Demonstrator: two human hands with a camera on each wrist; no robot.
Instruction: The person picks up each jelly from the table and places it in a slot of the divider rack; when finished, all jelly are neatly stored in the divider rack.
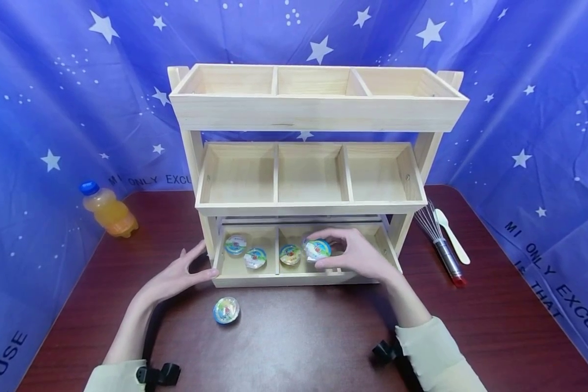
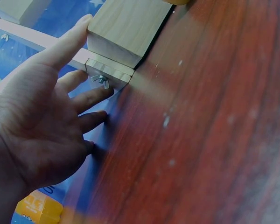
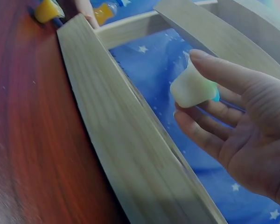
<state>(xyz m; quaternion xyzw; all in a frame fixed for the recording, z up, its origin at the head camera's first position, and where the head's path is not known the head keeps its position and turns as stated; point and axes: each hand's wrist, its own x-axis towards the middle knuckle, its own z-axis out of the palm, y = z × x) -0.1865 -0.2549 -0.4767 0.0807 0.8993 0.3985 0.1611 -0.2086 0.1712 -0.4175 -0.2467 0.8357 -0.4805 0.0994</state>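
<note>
My right hand [image 1: 357, 253] pinches a pale jelly cup [image 3: 193, 86] with a blue-rimmed lid between thumb and fingers. It holds the cup over the middle compartment of the wooden rack's bottom tier [image 1: 294, 280]. Beside it in that compartment sits a yellowish jelly cup [image 1: 290, 255]. Two more cups, one at the back [image 1: 235, 245] and one nearer the divider [image 1: 255, 258], lie in the left compartment. With fingers spread, my left hand [image 1: 178, 275] rests against the tier's left end, thumb at the front corner [image 2: 114, 51]. A yellow jelly cup [image 1: 226, 310] stands on the table in front.
The rack's middle tier [image 1: 311, 209] and top tier [image 1: 318, 113] rise above the hands, each split into three compartments. An orange drink bottle [image 1: 110, 211] is at left. A whisk [image 1: 443, 247] and a white plastic knife-like utensil [image 1: 452, 237] lie at right.
</note>
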